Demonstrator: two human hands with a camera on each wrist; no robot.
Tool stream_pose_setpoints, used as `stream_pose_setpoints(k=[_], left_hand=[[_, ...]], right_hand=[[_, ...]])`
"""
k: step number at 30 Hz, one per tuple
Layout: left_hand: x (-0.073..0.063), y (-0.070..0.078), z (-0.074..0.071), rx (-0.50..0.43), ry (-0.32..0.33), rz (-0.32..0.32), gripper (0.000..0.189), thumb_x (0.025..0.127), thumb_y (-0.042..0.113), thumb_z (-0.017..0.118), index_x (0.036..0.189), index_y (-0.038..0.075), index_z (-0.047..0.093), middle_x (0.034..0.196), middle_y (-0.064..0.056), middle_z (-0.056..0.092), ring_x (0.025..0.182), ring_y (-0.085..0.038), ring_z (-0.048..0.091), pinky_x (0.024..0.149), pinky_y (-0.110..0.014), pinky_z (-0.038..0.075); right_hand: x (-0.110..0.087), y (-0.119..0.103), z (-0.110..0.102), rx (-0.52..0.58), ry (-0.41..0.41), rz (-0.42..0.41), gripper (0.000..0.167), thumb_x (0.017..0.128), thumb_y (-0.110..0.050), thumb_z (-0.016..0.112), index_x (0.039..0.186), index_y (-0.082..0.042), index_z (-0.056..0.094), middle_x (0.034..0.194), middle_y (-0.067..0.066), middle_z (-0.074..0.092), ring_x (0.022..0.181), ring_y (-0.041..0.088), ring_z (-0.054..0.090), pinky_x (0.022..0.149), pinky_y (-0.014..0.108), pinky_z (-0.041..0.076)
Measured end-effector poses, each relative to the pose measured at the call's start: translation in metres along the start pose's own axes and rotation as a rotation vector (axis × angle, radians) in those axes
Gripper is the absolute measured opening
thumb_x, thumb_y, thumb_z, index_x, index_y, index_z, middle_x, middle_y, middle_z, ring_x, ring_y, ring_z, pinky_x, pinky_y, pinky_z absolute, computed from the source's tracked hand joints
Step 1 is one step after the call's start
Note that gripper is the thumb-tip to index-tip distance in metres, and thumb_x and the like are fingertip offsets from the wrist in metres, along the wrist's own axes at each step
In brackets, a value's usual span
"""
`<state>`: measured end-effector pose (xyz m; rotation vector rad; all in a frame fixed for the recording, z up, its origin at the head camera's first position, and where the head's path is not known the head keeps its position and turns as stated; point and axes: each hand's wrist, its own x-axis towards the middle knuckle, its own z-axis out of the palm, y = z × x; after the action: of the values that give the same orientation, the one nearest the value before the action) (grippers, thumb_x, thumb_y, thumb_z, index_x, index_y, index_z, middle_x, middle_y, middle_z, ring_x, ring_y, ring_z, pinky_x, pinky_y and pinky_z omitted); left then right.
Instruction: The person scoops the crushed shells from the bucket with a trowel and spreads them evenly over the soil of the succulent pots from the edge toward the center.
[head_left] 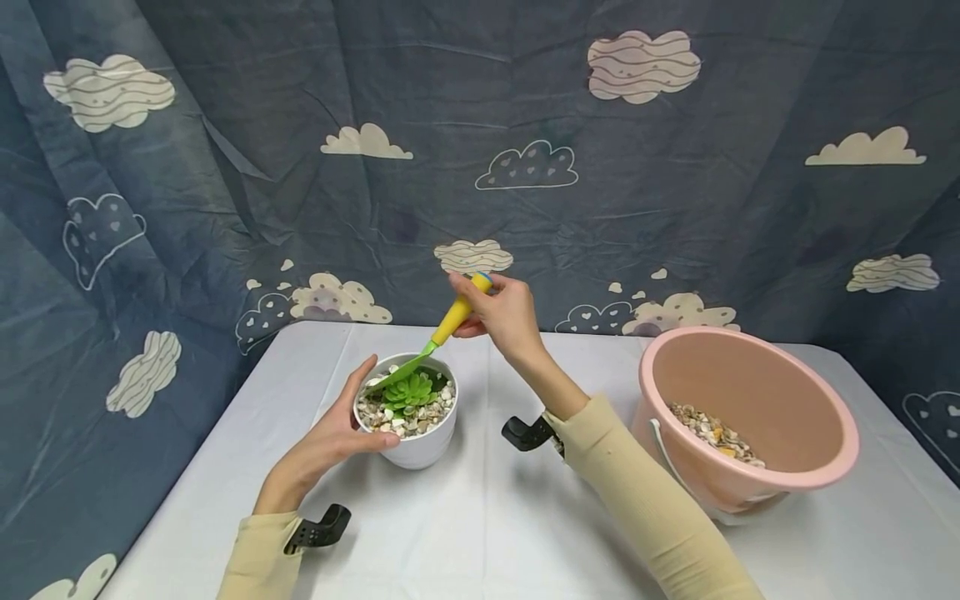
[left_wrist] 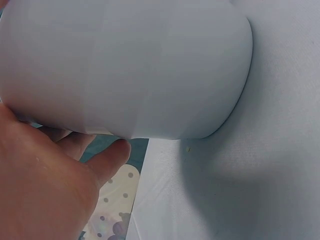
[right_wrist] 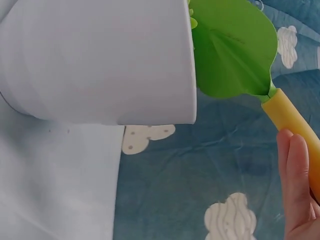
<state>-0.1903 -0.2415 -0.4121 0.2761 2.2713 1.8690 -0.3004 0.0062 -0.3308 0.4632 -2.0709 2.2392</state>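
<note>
A white flowerpot stands on the table, filled with pale pebbles around a green succulent. My left hand holds the pot from the left, thumb at the near rim and fingers along the far side. In the left wrist view the pot's smooth wall fills the upper part. With my right hand I grip the yellow handle of a small garden trowel. Its green blade tilts down over the pot's opening, above the pebbles beside the succulent. The blade's tip is hard to make out.
At the right of the table stands a pink bucket with pebbles inside and a pale bail handle at its near side. The white-covered table ends at a dark cloud-patterned cloth hanging behind it.
</note>
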Motion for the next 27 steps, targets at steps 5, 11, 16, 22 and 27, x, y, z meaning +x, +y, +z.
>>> stream_pose_setpoints(k=[5,11,16,22,27], left_hand=[[0.0,0.001,0.0,-0.001,0.004,-0.002,0.115,0.073,0.022,0.086,0.158,0.032,0.01,0.161,-0.014,0.009,0.142,-0.037,0.022,0.114,-0.057,0.013],[0.001,0.0,0.0,-0.009,0.002,-0.004,0.115,0.074,0.021,0.086,0.159,0.03,0.009,0.161,-0.015,0.009,0.142,-0.038,0.023,0.113,-0.056,0.015],[0.0,-0.001,0.0,-0.011,0.001,-0.001,0.115,0.074,0.021,0.086,0.159,0.03,0.009,0.161,-0.015,0.006,0.142,-0.038,0.021,0.113,-0.056,0.016],[0.001,0.0,0.0,-0.023,-0.001,-0.001,0.114,0.075,0.019,0.085,0.158,0.031,0.009,0.16,-0.015,0.011,0.141,-0.038,0.025,0.113,-0.054,0.018],[0.0,0.0,0.0,-0.031,-0.002,0.017,0.115,0.074,0.016,0.085,0.159,0.027,0.008,0.158,-0.014,0.019,0.14,-0.037,0.027,0.113,-0.053,0.018]], right_hand=[[-0.001,0.005,-0.004,0.071,0.016,0.053,0.055,0.087,-0.04,0.075,0.101,0.012,0.061,0.077,0.023,0.069,0.053,0.027,0.068,0.053,0.038,0.057],[-0.004,0.009,-0.009,0.144,0.02,0.104,0.053,0.088,-0.038,0.074,0.1,0.011,0.06,0.077,0.022,0.069,0.053,0.026,0.068,0.055,0.036,0.057],[-0.009,0.012,-0.016,0.204,0.01,0.131,0.053,0.089,-0.037,0.073,0.103,0.011,0.058,0.08,0.022,0.069,0.06,0.028,0.07,0.06,0.038,0.058],[-0.019,0.012,-0.025,0.277,0.012,0.176,0.053,0.09,-0.039,0.071,0.107,0.009,0.056,0.088,0.021,0.07,0.073,0.029,0.072,0.067,0.038,0.058],[-0.032,0.009,-0.031,0.309,0.014,0.174,0.05,0.091,-0.038,0.069,0.11,0.006,0.055,0.098,0.023,0.07,0.082,0.031,0.072,0.072,0.039,0.057]])
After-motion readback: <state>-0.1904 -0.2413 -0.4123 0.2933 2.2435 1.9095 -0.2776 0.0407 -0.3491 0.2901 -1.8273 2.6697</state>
